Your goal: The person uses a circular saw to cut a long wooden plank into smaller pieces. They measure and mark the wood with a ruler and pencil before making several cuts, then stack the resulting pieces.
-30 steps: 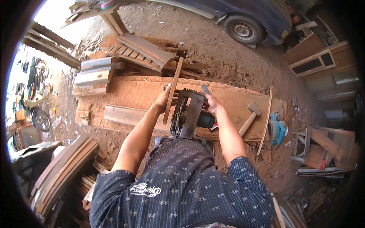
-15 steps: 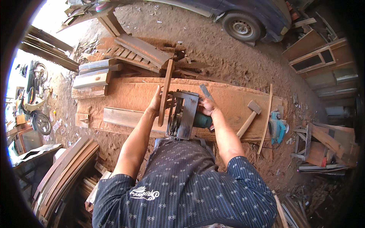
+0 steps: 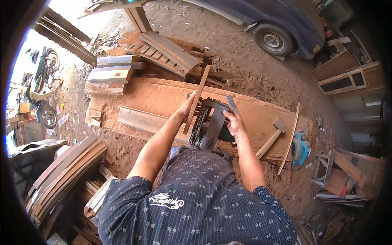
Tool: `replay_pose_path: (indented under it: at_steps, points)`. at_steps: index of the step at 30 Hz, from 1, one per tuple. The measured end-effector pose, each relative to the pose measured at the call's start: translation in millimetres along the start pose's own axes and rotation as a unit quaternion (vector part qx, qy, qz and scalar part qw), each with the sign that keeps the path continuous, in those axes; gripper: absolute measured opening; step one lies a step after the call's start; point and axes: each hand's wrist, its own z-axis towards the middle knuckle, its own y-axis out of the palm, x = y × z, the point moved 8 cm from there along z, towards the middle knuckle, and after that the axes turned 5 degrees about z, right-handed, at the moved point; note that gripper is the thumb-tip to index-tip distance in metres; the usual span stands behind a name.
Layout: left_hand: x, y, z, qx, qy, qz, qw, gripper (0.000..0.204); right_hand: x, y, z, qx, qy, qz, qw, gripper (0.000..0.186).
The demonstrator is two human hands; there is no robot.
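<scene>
Pale script lettering beside a wing-like mark sits on the chest of the dark blue striped shirt [image 3: 196,196], upside down in this view; no other writing can be made out.

The power tool with a dark flat slotted metal plate and a teal housing [image 3: 215,124] is held between the hands above the middle of the bench, its near end by the person's waist. Its long axis runs from near to far, leaning right at the far end. The slender brown squared wooden strip [image 3: 199,98], left of it, slants the same way.

The left hand [image 3: 188,108] is at the strip, thumb on its left, fingers passing beneath; I cannot tell how tightly they close. The right hand [image 3: 234,122] has its thumb at the plate's right edge, the other fingers partly hidden, so their grip is unclear.

The long low wooden bench [image 3: 253,112] is coated in reddish sawdust, with a wooden-handled hammer [image 3: 268,143] lying at right. Around it is bare brown earth [image 3: 241,61]; a dark blue vehicle [image 3: 261,14] stands on the far side.
</scene>
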Motion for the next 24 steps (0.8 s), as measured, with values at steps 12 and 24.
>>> replay_pose_path:
  at_steps: [12,24]
  points:
    - [2.5,14.8,-16.3,-0.023,-0.008,0.007,1.000,0.068,-6.7,10.4,-6.1,-0.060,0.014,-0.011,0.998,0.081]
    - [10.9,22.0,-9.5,-0.047,0.015,0.028,0.998,0.069,30.0,-44.8,-1.9,0.104,-0.074,0.099,0.987,0.032]
